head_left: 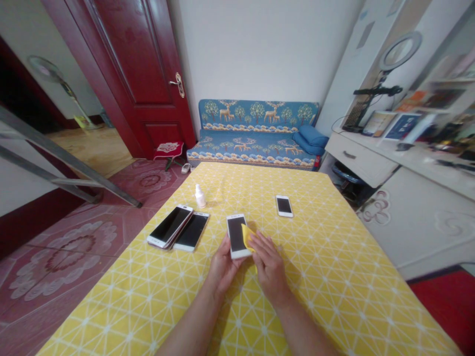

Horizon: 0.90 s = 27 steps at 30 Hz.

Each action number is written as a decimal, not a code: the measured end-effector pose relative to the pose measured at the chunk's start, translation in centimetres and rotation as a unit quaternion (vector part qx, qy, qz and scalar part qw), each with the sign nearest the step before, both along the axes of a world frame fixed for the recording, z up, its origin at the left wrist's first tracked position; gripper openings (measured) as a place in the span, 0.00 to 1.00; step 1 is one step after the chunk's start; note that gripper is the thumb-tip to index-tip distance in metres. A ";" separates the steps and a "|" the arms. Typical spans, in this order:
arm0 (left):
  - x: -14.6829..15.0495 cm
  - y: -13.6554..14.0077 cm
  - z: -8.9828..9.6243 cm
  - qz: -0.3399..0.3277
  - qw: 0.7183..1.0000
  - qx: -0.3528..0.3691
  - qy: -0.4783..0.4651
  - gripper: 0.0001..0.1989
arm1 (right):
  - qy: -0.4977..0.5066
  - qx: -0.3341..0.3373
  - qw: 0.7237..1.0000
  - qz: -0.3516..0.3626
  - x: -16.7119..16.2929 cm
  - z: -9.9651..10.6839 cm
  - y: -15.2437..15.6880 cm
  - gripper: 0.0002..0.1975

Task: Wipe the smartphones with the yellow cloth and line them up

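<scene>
A white smartphone with a dark screen is in my left hand, which grips it by its lower left side, screen up. My right hand is closed on a small yellow cloth. The cloth lies against the right side of the phone's screen, and part of it is hidden under my fingers. To the left, a stack of phones touches another white phone. A smaller white phone lies apart on the right, beyond my right hand.
A white spray bottle stands behind the phones on the left. All this rests on a table with a yellow patterned cloth. A blue sofa is past the far edge, a white cabinet to the right, a red stool near the door.
</scene>
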<state>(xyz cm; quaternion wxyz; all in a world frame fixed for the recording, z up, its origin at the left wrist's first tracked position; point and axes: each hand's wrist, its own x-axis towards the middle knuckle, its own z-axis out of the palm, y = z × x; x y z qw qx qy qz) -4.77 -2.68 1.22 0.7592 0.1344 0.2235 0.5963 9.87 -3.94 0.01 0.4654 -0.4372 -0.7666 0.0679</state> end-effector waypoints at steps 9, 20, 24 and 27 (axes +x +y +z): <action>0.8 -1.0 0.9 -0.051 0.988 0.014 0.142 0.17 | 0.133 -0.028 0.990 -0.034 0.6 0.3 0.1 0.20; 0.8 -1.3 0.6 -0.148 0.959 0.036 0.239 0.17 | 0.279 -0.045 0.959 -0.011 0.8 1.0 -0.3 0.19; 0.6 -1.4 0.4 -0.212 0.955 0.035 0.205 0.18 | 0.298 -0.092 0.950 -0.029 0.8 0.8 -0.2 0.18; 0.5 -1.3 0.3 -0.269 0.958 0.014 0.098 0.21 | 0.276 -0.112 0.954 -0.042 0.7 0.3 0.0 0.18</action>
